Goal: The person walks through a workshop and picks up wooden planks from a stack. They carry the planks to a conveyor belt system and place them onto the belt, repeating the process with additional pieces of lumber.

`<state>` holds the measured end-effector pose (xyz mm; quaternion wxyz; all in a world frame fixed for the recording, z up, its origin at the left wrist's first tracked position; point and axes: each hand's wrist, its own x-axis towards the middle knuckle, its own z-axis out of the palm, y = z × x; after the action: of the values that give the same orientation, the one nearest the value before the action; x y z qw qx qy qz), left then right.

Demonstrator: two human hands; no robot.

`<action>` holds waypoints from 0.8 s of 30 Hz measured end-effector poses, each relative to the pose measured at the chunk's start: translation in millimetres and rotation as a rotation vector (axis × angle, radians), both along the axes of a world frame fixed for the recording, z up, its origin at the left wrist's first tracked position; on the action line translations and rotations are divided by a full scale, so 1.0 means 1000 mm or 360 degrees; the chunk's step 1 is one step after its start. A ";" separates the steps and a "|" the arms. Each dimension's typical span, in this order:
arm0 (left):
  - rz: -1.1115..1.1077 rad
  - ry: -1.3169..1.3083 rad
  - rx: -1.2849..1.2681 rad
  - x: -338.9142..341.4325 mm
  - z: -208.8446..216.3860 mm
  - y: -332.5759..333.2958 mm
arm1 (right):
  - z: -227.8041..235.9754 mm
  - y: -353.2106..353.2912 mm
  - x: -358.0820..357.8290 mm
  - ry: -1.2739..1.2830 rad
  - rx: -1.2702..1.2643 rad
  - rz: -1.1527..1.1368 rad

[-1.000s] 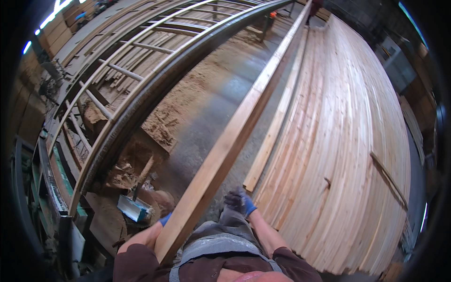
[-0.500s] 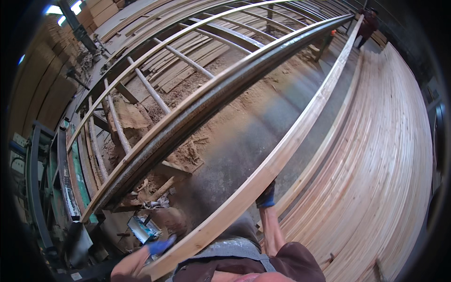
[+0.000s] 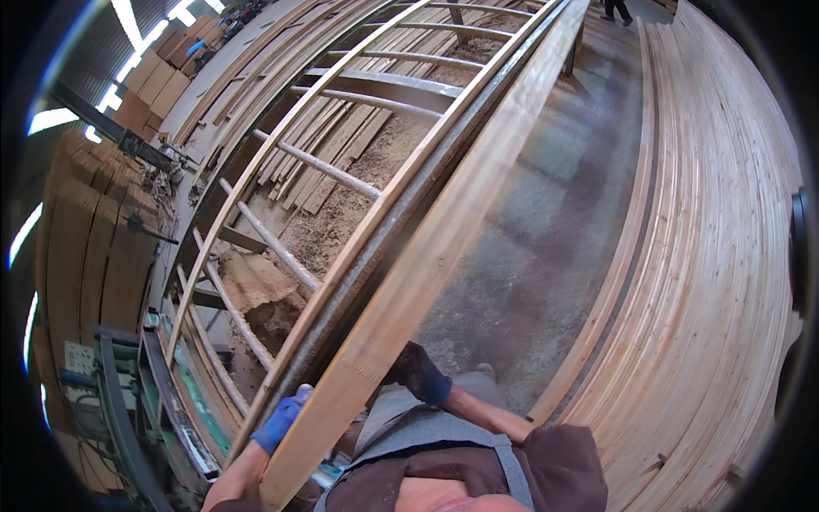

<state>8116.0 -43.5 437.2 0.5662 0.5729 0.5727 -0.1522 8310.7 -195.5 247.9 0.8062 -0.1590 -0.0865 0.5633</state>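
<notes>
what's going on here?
A person is handling a long wooden beam with both gloved hands. The left hand is at its left edge near the close end; the right hand is at its right edge, fingers partly hidden. The beam slants away alongside a ladder-like frame; whether they touch isn't clear. Long boards lie to the right across the floor. Another person's legs show at the far end.

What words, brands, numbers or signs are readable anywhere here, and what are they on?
None: no text can be read.
Pale panel at far left: any markings are too small to read.
Long wooden beam at the hands: no lettering seen, just grain, knots and a zigzag line that looks like a joint.
</notes>
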 end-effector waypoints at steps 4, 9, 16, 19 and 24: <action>-0.0086 -0.0077 0.0191 -0.037 0.042 0.094 | 0.004 0.111 -0.042 0.0590 0.0622 0.0121; -0.0226 -0.0110 0.0281 -0.121 0.044 0.205 | 0.090 0.177 -0.070 -0.0078 0.0000 0.0054; -0.0008 -0.0148 -0.0070 -0.184 -0.014 0.323 | 0.028 0.280 -0.120 0.0296 -0.0200 0.0583; -0.0072 -0.0107 -0.0116 -0.184 -0.038 0.359 | 0.062 0.298 -0.096 -0.0220 -0.0544 0.0747; -0.0052 -0.0058 -0.0306 -0.189 -0.110 0.393 | 0.103 0.272 -0.041 -0.1902 -0.1269 0.0407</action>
<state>7926.7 349.1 327.0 0.6265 0.5278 0.5356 -0.2052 8270.0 77.0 350.9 0.4300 -0.7097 -0.3179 0.4587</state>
